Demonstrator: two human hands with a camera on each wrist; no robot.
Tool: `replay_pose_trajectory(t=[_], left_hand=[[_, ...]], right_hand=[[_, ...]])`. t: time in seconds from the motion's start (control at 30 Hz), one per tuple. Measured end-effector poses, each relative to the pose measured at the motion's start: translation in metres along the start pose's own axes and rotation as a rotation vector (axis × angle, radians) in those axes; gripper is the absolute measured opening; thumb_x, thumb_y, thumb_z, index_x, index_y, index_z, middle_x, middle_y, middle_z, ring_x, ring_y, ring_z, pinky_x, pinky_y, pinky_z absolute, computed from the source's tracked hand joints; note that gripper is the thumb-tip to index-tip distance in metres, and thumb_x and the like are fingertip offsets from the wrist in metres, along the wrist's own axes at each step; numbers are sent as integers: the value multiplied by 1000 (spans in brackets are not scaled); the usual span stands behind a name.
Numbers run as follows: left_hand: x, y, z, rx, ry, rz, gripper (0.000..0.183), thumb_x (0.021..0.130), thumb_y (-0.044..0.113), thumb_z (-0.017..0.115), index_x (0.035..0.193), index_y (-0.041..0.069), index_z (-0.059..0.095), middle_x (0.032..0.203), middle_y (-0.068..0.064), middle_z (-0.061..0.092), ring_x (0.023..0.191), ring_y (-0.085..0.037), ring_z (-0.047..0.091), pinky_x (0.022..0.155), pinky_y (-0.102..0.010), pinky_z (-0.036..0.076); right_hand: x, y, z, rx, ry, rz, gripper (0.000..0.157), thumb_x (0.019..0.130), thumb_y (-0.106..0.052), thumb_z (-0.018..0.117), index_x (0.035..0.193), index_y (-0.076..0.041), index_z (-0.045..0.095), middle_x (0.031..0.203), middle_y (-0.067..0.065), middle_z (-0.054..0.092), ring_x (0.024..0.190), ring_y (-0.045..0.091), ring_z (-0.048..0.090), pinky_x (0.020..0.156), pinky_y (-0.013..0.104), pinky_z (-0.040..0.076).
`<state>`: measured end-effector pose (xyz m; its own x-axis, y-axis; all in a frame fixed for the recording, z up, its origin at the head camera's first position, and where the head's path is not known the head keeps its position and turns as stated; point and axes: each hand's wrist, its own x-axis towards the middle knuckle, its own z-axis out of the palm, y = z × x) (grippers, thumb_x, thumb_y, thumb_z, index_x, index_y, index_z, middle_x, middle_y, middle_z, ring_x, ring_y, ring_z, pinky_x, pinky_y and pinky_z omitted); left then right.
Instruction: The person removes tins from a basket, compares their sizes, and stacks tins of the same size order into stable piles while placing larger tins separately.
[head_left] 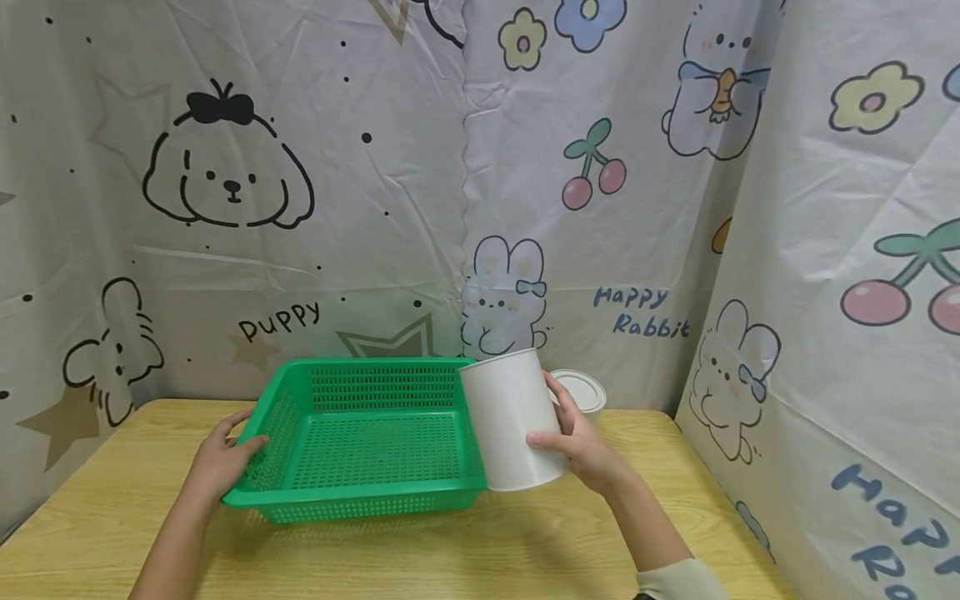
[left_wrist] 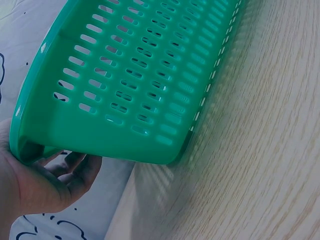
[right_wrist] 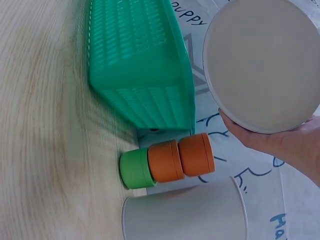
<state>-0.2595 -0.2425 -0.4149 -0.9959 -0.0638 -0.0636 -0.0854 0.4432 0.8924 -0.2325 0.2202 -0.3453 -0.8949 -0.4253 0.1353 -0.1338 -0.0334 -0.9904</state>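
Note:
My left hand (head_left: pixel 221 462) grips the left rim of a green plastic basket (head_left: pixel 360 497), thumb over the edge and fingers underneath. Nothing is visible inside the basket. In my right hand (head_left: pixel 581 450) is a white cylindrical canister (head_left: pixel 506 425), held tilted to the left, beside and partly in front of the basket's right end. The right wrist view shows one flat round end of this canister (right_wrist: pixel 262 65) above the table. A second white canister (right_wrist: pixel 185 212) stands behind the right hand, partly hidden in the head view, where its lid (head_left: pixel 579 388) shows.
Between basket and standing canister, the right wrist view shows a stack: a green cup-like container (right_wrist: pixel 136 169) below two orange ones (right_wrist: pixel 166 161). The stack is hidden in the head view. All stand on a wood-grain table (head_left: pixel 375 558); a printed curtain (head_left: pixel 390 208) hangs behind and beside it.

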Motion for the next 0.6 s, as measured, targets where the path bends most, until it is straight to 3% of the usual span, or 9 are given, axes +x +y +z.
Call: replay_pose_trajectory(t=[0.13, 0.33, 0.6], left_hand=[[0, 1, 0, 5, 1, -2, 71, 98, 33, 43, 150, 2, 5, 139, -40, 29, 90, -28, 63, 67, -36, 52], [0, 2, 0, 11, 1, -4, 71, 98, 33, 43, 150, 2, 6, 139, -40, 30, 87, -26, 63, 66, -35, 52], [0, 1, 0, 13, 4, 0, 71, 98, 34, 43, 150, 2, 6, 139, -40, 29, 89, -28, 62, 66, -35, 51]], right_hand=[[-4, 2, -5, -14, -3, -14, 101, 82, -13, 68, 151, -19, -5, 139, 23, 32, 107, 16, 55, 85, 39, 49], [-12, 1, -15, -18, 1, -35, 100, 82, -14, 67, 151, -20, -6, 141, 20, 29, 111, 16, 53, 87, 40, 48], [-24, 5, -30, -29, 9, -79, 96, 84, -12, 65, 150, -23, -4, 133, 2, 35, 112, 17, 51, 88, 42, 46]])
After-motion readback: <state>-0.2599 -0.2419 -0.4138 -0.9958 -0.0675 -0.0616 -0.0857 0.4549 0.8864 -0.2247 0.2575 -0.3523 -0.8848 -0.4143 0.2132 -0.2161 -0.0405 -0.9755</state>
